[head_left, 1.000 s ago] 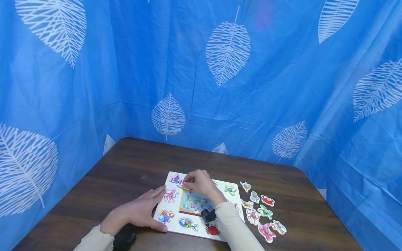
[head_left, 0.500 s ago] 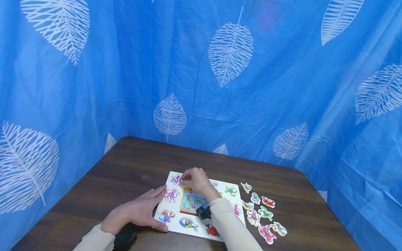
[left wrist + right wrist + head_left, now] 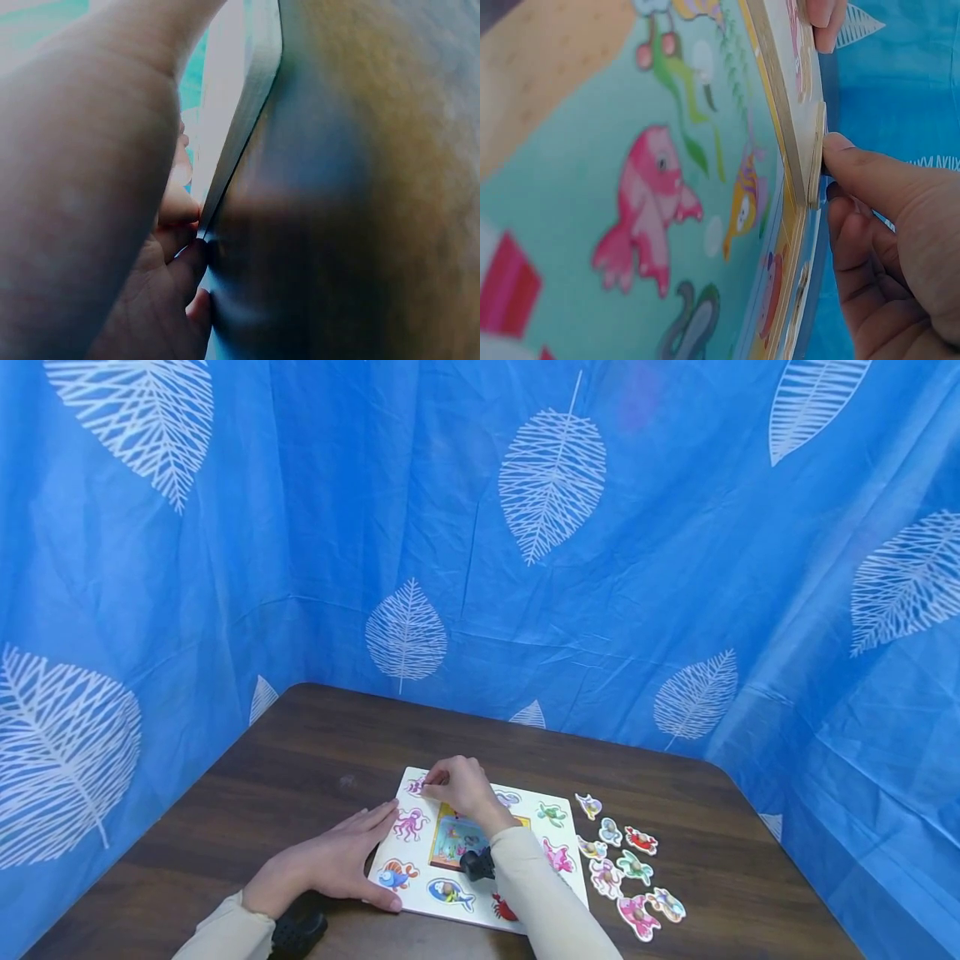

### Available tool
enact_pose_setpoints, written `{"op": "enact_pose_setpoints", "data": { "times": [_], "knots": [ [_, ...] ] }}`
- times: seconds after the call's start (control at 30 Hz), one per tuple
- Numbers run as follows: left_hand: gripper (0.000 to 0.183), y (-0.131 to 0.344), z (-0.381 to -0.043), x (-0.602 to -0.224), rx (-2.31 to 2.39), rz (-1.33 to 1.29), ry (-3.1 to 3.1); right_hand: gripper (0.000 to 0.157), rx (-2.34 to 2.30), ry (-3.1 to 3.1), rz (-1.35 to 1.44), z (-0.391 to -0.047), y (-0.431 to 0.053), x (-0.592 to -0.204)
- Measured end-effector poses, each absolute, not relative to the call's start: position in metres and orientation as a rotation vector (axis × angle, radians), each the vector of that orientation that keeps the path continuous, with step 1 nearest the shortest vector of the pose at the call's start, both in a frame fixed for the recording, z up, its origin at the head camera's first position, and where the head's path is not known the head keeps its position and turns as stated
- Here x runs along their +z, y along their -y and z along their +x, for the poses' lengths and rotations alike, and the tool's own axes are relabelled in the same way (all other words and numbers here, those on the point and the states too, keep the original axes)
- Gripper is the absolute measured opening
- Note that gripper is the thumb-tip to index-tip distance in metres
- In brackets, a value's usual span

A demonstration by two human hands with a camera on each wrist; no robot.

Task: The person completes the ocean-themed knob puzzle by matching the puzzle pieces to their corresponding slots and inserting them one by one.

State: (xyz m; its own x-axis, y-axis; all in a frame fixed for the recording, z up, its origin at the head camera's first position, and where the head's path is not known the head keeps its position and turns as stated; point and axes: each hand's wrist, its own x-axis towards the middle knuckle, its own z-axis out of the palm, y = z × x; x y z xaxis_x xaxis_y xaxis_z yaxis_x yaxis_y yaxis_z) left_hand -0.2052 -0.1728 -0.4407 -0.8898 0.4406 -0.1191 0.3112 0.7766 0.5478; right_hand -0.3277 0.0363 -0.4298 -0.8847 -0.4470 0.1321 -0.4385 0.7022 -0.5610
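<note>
A white puzzle board with sea-animal pictures lies on the table. My left hand rests along its left side, fingers extended at the edge and thumb at the front corner; in the left wrist view its fingertips meet the board's edge. My right hand is over the far left corner, beside the purple fish picture. Its thumb and fingers pinch a thin wooden puzzle piece, seen edge-on against the board in the right wrist view; its picture is hidden. A blue-and-yellow fish piece with a knob sits in the board's front row.
Several loose knobbed pieces lie right of the board, among them a red crab, a green turtle, and a pink one. A blue leaf-patterned curtain stands behind the dark wooden table.
My right hand has moved left over the board toward its far left corner, carrying the puzzle piece. More of the board's right side now shows. The left hand stays on the board's edge.
</note>
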Motion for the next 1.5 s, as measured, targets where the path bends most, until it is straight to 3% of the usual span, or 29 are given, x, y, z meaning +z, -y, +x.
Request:
{"op": "enact_pose_setpoints", "data": {
  "times": [1.5],
  "knots": [
    [0.125,0.171,-0.204,-0.44,0.779,0.609,-2.747,0.011,-0.975,-2.916,-0.653,-0.316,-0.033,-0.423]
  ]
}}
